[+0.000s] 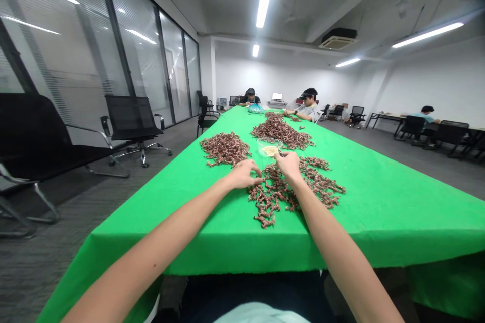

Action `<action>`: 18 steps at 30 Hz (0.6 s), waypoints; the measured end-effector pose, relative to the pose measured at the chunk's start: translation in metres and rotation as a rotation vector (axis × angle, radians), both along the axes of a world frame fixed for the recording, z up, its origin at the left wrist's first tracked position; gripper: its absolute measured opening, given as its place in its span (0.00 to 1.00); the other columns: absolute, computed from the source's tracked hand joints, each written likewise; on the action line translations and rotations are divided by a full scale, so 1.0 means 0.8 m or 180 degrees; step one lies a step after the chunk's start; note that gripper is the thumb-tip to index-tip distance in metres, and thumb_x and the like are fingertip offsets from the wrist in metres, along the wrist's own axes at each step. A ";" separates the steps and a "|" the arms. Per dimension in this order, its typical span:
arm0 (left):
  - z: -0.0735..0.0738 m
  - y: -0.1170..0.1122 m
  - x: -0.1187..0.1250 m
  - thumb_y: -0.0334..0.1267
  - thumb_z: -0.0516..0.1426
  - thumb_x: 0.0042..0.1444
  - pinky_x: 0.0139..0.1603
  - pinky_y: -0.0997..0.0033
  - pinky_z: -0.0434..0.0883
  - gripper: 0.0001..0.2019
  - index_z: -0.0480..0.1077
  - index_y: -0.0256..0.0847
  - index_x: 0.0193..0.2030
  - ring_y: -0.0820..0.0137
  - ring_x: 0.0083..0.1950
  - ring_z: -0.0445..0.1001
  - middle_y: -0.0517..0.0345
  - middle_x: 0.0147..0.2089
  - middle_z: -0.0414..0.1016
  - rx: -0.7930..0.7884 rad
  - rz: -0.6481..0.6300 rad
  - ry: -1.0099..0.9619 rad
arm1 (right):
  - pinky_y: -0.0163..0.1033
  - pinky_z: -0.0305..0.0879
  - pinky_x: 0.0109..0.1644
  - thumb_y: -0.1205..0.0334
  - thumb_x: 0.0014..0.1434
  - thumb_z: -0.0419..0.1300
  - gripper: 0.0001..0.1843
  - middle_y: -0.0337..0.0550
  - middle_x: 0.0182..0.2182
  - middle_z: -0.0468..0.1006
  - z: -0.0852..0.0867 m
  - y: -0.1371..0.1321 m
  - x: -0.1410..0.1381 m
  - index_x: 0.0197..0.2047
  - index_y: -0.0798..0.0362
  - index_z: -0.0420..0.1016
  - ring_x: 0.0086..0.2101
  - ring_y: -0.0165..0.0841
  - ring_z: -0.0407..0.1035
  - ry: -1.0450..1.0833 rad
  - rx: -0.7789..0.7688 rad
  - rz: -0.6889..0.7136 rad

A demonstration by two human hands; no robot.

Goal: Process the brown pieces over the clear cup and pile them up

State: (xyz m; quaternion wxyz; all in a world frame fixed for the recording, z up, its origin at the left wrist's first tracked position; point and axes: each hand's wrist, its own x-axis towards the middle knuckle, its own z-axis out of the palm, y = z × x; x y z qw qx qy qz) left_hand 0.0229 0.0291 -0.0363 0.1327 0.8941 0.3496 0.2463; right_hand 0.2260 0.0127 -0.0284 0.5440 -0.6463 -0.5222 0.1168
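My right hand [288,165] is closed around a slim dark tool [280,152], perhaps tweezers, whose tip is at the rim of a clear round bowl [261,148]. Small pale bits [270,151] lie in the bowl. My left hand [245,173] is palm down with its fingers apart, at the left edge of a loose spread of small reddish-brown twisted pieces [320,186]. No piece can be seen in its fingers. Some of the spread is hidden under my right forearm.
A heap of similar brown pieces [226,148] sits at the left, and a larger heap [282,131] lies beyond the bowl. Everything rests on a green cloth [379,192]. Two people sit at the far end near a blue bag [256,108]. Black chairs [132,118] stand left.
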 end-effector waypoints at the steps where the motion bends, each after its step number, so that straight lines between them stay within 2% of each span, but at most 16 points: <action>1: 0.000 0.000 0.000 0.51 0.65 0.51 0.59 0.57 0.66 0.15 0.83 0.46 0.40 0.54 0.52 0.74 0.48 0.49 0.77 -0.0048 -0.0023 -0.0003 | 0.37 0.52 0.27 0.55 0.52 0.60 0.17 0.38 0.14 0.66 0.001 -0.001 -0.001 0.16 0.49 0.66 0.19 0.33 0.59 0.0015 -0.0021 0.0007; 4: -0.001 -0.002 0.004 0.51 0.65 0.52 0.61 0.58 0.66 0.15 0.84 0.46 0.41 0.54 0.54 0.74 0.48 0.51 0.77 -0.0174 -0.0116 -0.0021 | 0.37 0.52 0.27 0.54 0.52 0.60 0.16 0.38 0.15 0.66 0.003 -0.003 -0.003 0.17 0.50 0.67 0.20 0.33 0.59 0.0022 -0.0022 0.0050; 9: -0.005 -0.002 0.013 0.47 0.68 0.47 0.60 0.57 0.68 0.12 0.84 0.43 0.34 0.53 0.54 0.75 0.46 0.52 0.77 -0.0404 -0.0040 -0.0357 | 0.37 0.51 0.27 0.54 0.52 0.59 0.15 0.38 0.16 0.68 0.002 -0.004 -0.004 0.18 0.51 0.69 0.20 0.32 0.59 0.0011 0.0027 0.0105; 13: -0.006 0.000 0.013 0.42 0.71 0.42 0.60 0.54 0.67 0.10 0.82 0.41 0.33 0.54 0.51 0.76 0.49 0.46 0.80 -0.0436 0.0131 -0.0504 | 0.37 0.51 0.28 0.54 0.52 0.58 0.14 0.38 0.16 0.67 0.004 -0.007 -0.005 0.19 0.51 0.69 0.21 0.32 0.59 0.0001 0.0161 0.0153; 18: -0.004 -0.005 0.010 0.39 0.69 0.46 0.50 0.60 0.71 0.10 0.80 0.37 0.35 0.59 0.44 0.78 0.50 0.39 0.82 -0.0667 0.0305 -0.0511 | 0.36 0.51 0.28 0.53 0.53 0.57 0.15 0.35 0.16 0.62 0.008 -0.013 -0.008 0.20 0.52 0.69 0.22 0.30 0.55 0.0073 0.0272 0.0248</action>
